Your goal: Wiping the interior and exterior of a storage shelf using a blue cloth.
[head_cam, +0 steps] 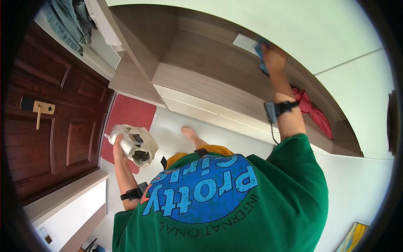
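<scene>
At the left, my left hand (118,148) grips a cream bag (150,143) with dark items inside, together with a white plastic bundle (126,143). My right hand (274,59) is stretched into the wooden niche (207,53) of a cabinet and holds a blue cloth (260,56); the hand is slightly blurred. The cloth is at the right end of a white wall socket plate (244,41); whether it touches the plate I cannot tell. A folded red umbrella or cloth (311,110) lies in the niche, partly behind my right forearm.
White cabinet doors (333,34) rise above the niche, and pale drawers (201,113) sit below it. To the left are a dark red-brown door (59,110) with a brass handle and a red mat (132,108). Clothes (70,25) hang at the upper left.
</scene>
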{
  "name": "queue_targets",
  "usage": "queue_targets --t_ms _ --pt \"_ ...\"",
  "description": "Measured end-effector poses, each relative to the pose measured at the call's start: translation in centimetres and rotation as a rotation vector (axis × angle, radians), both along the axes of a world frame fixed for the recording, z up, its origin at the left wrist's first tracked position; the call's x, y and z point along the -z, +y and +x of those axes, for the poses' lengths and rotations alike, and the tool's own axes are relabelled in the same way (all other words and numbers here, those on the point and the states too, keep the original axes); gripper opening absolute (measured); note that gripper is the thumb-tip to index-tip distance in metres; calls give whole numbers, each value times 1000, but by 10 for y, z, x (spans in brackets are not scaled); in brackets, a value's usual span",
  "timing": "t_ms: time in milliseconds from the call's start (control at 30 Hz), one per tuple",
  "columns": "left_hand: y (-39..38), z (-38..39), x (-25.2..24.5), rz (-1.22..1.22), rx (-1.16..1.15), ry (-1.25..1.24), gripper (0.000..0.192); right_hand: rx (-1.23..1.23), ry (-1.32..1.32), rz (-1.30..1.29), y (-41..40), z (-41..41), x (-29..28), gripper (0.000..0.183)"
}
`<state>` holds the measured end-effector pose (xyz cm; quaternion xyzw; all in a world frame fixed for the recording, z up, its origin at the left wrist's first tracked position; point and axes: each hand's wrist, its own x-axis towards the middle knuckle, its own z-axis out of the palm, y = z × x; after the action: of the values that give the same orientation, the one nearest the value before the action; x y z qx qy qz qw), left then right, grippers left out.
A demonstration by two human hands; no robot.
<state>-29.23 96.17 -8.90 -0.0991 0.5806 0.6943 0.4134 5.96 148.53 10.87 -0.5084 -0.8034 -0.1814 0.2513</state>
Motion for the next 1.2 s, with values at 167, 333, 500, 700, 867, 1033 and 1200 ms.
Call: queue_targets --t_ms 167,333,500,700,867,1033,1200 --pt "15 7 -25 46 55 24 57 -6 -98 17 29 -65 9 42" --pt "1 11 -21 127 13 24 59 190 -134 -88 39 5 33 40" --pt "5 7 -8 89 -35 -3 58 489 -49 -257 70 107 20 40" --pt "0 16 -4 36 -133 -26 55 149 402 -29 104 136 55 37" --pt "6 18 3 1 -160 -30 52 -67 252 16 156 13 44 35" --pt "8 34 -26 -88 -217 -27 53 -278 112 47 142 -160 50 35" --pt "7 38 -35 -71 -234 4 54 -445 -32 98 66 -250 44 35"
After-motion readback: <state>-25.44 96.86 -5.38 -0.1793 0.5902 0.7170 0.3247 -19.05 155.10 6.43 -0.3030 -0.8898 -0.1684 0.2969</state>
